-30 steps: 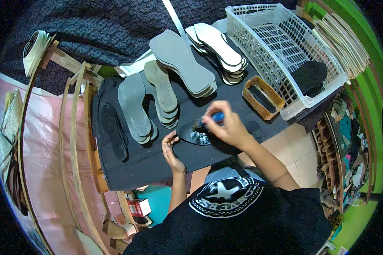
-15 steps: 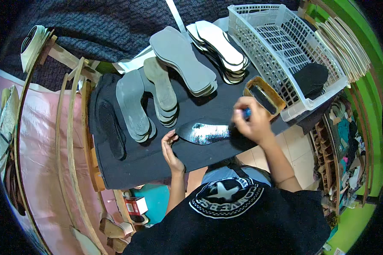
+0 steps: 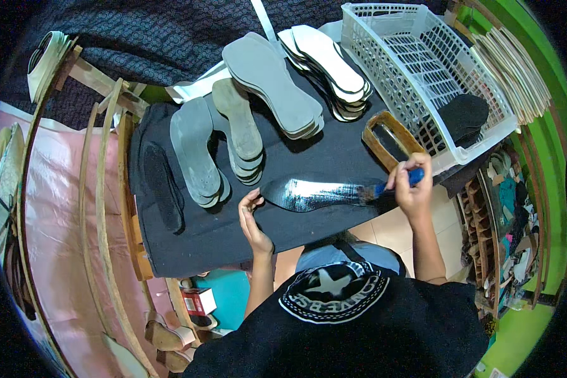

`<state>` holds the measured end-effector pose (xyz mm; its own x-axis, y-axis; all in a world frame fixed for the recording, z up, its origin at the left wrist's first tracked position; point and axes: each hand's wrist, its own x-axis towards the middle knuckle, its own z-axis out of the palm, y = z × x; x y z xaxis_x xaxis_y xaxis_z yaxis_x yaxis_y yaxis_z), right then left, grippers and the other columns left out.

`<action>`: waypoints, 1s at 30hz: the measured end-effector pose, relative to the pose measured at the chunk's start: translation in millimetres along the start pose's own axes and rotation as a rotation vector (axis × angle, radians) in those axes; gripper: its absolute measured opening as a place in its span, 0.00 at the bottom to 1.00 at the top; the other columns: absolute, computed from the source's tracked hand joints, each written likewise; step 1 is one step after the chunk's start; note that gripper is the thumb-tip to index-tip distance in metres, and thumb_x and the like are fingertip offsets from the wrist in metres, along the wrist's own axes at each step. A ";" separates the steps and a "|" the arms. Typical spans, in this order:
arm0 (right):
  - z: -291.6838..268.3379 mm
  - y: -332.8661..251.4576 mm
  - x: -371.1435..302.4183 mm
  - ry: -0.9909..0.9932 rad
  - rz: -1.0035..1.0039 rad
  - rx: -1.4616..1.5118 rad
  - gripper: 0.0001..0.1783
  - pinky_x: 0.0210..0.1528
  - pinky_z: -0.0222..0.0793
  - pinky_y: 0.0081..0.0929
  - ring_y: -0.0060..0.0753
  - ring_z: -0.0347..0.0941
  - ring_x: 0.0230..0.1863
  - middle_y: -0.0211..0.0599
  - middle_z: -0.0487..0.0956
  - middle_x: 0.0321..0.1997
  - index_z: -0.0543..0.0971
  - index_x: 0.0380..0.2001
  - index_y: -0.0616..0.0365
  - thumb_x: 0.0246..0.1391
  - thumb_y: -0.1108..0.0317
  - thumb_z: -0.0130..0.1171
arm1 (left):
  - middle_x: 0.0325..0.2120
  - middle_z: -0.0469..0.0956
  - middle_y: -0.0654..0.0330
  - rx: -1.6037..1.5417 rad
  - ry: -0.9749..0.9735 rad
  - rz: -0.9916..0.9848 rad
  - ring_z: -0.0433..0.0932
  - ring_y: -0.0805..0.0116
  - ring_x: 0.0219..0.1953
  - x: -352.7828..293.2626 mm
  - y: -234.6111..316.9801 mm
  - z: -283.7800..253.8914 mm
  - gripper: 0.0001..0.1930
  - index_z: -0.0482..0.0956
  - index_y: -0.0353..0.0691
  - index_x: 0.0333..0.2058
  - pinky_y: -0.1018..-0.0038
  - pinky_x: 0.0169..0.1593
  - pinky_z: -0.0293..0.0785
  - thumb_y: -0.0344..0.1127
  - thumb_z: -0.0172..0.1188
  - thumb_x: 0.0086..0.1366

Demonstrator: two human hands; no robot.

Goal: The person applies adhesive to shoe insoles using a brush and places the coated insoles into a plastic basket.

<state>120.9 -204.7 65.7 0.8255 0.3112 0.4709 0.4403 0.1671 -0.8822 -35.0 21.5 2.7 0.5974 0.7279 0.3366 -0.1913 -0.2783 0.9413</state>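
Observation:
A black insole (image 3: 309, 194) lies lengthwise near the front of the cloth-covered table, its upper face wet and glossy. My left hand (image 3: 254, 223) rests at its left tip, fingers stretched out with the fingertips touching the edge. In my right hand (image 3: 413, 189) is a brush with a blue handle (image 3: 416, 176), gripped between thumb and fingers. The brush's bristles (image 3: 369, 193) press on the insole's right end. Just beyond the right hand sits a brown-stained open container (image 3: 373, 143), whose contents I cannot make out.
Behind the insole lie stacks of grey insoles (image 3: 271, 85), olive-grey ones (image 3: 237, 120) and white ones (image 3: 331, 60). Another grey pair (image 3: 195, 148) and a black insole (image 3: 162, 189) lie left. A white plastic crate (image 3: 397, 82) holding black pieces (image 3: 465, 116) stands back right. Wooden rails (image 3: 110, 239) flank the left side.
My right hand has moved right with the brush, drawing the bristles to the insole's right end. The glossy coating now reaches farther right. My left hand has stayed at the tip.

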 end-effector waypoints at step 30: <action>92.3 2.9 26.2 -0.270 0.021 -0.107 0.16 0.24 0.66 0.22 0.29 0.72 0.23 0.37 0.73 0.24 0.64 0.33 0.60 0.45 0.65 0.58 | 0.40 0.69 0.50 -0.025 -0.014 0.041 0.67 0.64 0.40 1.8 2.1 4.0 0.23 0.66 0.29 0.39 0.71 0.45 0.62 0.44 0.28 0.63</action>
<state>111.2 -109.7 75.6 0.7176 0.5533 0.4230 0.4704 0.0629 -0.8802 -31.2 19.7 5.1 0.5993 0.7076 0.3744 -0.2351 -0.2914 0.9272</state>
